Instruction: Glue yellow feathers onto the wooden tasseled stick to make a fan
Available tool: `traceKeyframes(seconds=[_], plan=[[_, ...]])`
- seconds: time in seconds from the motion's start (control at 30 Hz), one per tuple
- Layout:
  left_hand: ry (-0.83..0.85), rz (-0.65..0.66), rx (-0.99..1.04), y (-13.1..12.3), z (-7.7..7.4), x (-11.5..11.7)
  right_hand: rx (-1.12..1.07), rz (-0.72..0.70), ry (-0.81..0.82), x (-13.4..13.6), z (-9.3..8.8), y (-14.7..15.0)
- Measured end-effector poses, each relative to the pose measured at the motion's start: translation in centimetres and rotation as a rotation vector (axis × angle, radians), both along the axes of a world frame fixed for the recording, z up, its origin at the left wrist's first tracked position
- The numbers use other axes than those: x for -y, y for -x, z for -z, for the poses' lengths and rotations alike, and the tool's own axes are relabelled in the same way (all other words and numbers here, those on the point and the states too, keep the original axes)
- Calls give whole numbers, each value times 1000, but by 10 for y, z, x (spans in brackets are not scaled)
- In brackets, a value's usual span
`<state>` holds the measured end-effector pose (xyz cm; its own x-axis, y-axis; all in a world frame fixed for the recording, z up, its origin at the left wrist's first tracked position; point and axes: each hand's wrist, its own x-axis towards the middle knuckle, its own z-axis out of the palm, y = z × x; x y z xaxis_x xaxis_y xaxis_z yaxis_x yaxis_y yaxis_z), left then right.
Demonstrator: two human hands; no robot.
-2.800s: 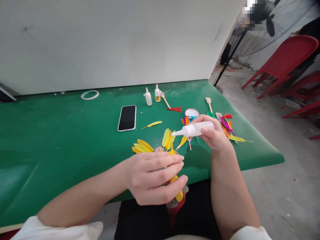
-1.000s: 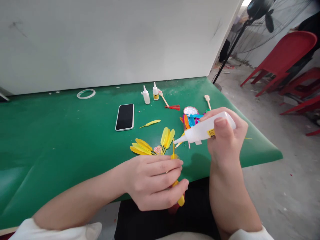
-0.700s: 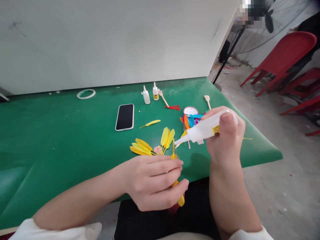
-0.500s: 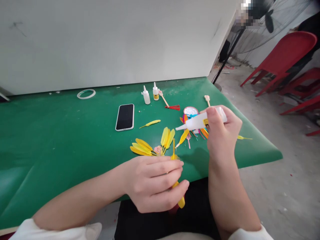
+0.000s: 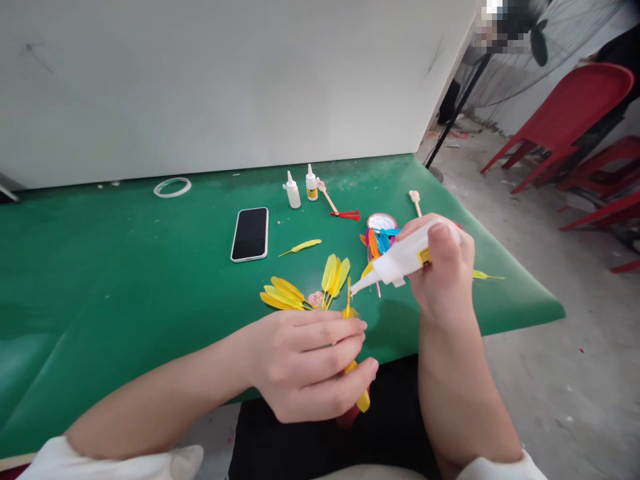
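Note:
My left hand [image 5: 313,367] is closed around a yellow feather [image 5: 363,400], whose bare quill points up past the fingers. In my right hand [image 5: 445,273] is a white glue bottle [image 5: 400,259], tilted down to the left. Its thin nozzle tip is at the quill, seemingly touching it. Just behind my left hand lies a fan of yellow feathers [image 5: 283,293] around a small pink piece [image 5: 316,300]; my hand hides its lower part. Multicoloured feathers [image 5: 383,241] lie partly hidden behind the bottle, by a round white piece [image 5: 381,222].
On the green table [image 5: 150,267] are a phone [image 5: 251,234], a loose yellow feather [image 5: 302,247], two small white bottles [image 5: 293,193], a stick with a red tassel [image 5: 345,215], another wooden stick [image 5: 415,202] and a white ring [image 5: 173,187]. A white panel [image 5: 210,80] stands behind. Red chairs [image 5: 575,120] are at right.
My right hand has tilted the glue bottle more steeply, and its nozzle has come down to the quill. My left hand has barely moved.

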<state>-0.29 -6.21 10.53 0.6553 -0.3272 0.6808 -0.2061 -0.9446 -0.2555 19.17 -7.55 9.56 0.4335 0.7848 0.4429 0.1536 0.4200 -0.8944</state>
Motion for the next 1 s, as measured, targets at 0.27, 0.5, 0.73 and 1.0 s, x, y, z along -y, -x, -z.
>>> traceKeyframes(seconds=[0.27, 0.5, 0.73, 1.0], plan=[[13, -3, -2, 0, -1, 1, 83, -11, -35, 9, -9, 3], [32, 20, 12, 0, 0, 1, 85, 36, -49, 15, -13, 6], [63, 44, -7, 2, 2, 3, 181, 114, -11, 11, -15, 9], [55, 35, -9, 2, 3, 2, 43, 59, 42, 3, -2, -3]])
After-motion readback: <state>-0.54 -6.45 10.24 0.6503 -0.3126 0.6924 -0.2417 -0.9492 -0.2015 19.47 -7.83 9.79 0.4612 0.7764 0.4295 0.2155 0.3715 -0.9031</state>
